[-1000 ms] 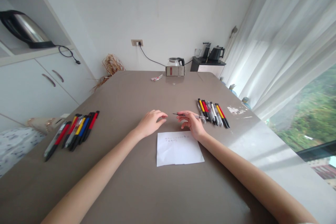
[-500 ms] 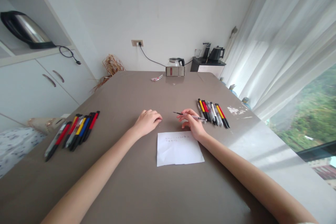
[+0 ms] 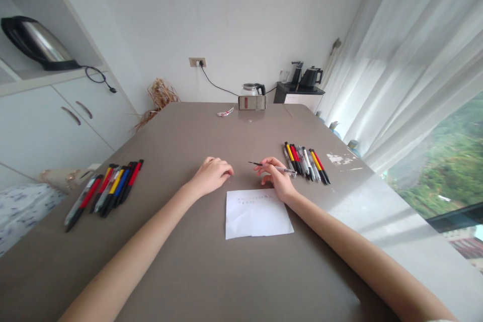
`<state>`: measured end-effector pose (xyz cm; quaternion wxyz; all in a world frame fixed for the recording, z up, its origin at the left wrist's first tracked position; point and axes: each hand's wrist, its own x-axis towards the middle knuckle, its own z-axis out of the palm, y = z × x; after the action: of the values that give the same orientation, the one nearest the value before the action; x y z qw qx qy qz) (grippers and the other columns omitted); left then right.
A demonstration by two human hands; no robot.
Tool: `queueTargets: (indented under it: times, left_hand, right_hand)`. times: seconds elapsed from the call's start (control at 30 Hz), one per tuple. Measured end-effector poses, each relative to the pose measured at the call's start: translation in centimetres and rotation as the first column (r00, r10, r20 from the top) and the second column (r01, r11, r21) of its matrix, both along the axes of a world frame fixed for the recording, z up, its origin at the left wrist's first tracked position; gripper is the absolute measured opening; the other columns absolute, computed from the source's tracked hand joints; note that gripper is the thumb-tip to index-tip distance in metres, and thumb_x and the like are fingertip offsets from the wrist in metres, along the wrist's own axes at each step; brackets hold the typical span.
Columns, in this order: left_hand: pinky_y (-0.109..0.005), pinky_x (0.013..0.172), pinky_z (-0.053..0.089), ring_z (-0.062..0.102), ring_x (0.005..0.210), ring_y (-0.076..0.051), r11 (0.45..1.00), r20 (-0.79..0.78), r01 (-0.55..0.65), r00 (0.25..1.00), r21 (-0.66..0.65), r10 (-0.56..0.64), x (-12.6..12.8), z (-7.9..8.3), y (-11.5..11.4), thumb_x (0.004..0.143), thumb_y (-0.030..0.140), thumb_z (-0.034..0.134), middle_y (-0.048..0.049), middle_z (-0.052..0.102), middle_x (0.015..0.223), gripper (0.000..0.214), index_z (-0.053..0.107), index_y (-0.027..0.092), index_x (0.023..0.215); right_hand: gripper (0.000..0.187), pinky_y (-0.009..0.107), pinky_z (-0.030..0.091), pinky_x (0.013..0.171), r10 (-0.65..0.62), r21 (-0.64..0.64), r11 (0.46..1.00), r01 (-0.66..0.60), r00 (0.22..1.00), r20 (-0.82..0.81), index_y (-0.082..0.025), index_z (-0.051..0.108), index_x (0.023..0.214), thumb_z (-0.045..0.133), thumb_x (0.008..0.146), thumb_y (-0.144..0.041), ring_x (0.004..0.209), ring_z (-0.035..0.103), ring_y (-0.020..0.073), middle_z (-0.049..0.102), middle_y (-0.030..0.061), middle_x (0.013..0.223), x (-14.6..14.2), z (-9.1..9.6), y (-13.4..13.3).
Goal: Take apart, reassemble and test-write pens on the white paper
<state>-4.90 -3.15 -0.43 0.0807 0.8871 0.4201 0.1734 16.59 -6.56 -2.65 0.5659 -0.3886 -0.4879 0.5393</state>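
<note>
My right hand (image 3: 276,176) is closed in a writing grip around a slim pen (image 3: 284,168) with a clear barrel. Its thin dark end points left, raised above the table. The heel of this hand lies at the top right corner of a white sheet of paper (image 3: 256,221), which bears small, faint writing along its top. My left hand (image 3: 213,175) rests palm down on the table, up and left of the paper. Its fingers are curled together, with no object visible in them. Right of my right hand lies a row of several pens (image 3: 306,163) with coloured barrels.
Another group of several pens (image 3: 113,188) lies at the left of the brown table (image 3: 181,271). A phone (image 3: 252,103) leans before a glass pot (image 3: 251,89) at the far edge, near a small wrapper (image 3: 225,112). White peeled patches (image 3: 341,158) mark the right side.
Almost nothing differs. The fingers of my left hand have shifted very slightly; my right hand and the pen hold their place.
</note>
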Motion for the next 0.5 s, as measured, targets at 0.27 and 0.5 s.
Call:
queueTargets:
  times: [0.27, 0.5]
  left_hand:
    - [-0.032, 0.079, 0.038, 0.054, 0.085, -0.017, 0.975, 0.328, -0.065, 0.935, -0.214, 0.135, 0.6, 0.5, 0.0, 0.076, 0.036, 0.044, -0.0045, 0.062, 0.093, 0.028, 0.058, 0.023, 0.096]
    - [-0.033, 0.081, 0.041, 0.057, 0.084, -0.017, 0.832, 0.595, 0.131, 0.759, -0.539, 0.265, 1.7, 0.0, -0.1, 0.070, 0.037, 0.055, -0.0082, 0.064, 0.089, 0.033, 0.058, 0.015, 0.093]
  right_hand:
    - [0.019, 0.022, 0.043, 0.047, 0.033, 0.022, 0.999, -0.034, 0.998, 0.057, -0.018, 0.055, 0.082, 0.052, 0.070, -0.032, 0.069, 0.056, 0.0145, 0.063, 0.0051, 0.079, -0.1, 0.4, -0.3]
    - [0.020, 0.022, 0.043, 0.048, 0.090, 0.016, 0.996, -0.091, 0.994, 0.055, -0.019, 0.057, 0.086, 0.053, 0.070, -0.031, 0.073, 0.056, 0.0149, 0.063, 0.0058, 0.085, -0.3, 0.8, -0.6]
